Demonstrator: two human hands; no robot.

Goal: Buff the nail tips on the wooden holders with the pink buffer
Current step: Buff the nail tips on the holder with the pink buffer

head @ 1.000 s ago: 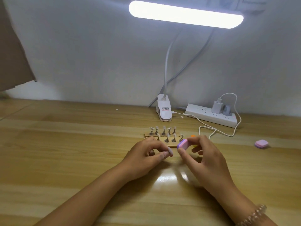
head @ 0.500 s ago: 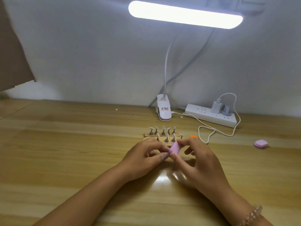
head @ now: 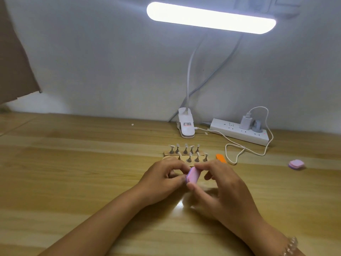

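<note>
My right hand [head: 223, 185] pinches the pink buffer [head: 193, 175] between thumb and fingers. The buffer lies against the fingertips of my left hand [head: 162, 179]. That hand's fingers are curled and pinch a small nail tip, which the buffer almost wholly hides. Just behind both hands lie two wooden holders [head: 166, 153], each carrying a row of nail tips on small metal stands [head: 186, 149]. My left hand covers the left end of the front holder.
A clip-on lamp base [head: 186, 127] stands behind the holders, its lit lamp head [head: 210, 17] overhead. A white power strip [head: 238, 134] and a looping cable [head: 239, 151] lie at the right rear. An orange piece [head: 220, 157] and a second pink pad [head: 296, 164] sit to the right.
My right hand has carried the pink buffer leftward until it meets my left hand's fingertips, covering the nail tip that showed before. My left hand has stayed put.
</note>
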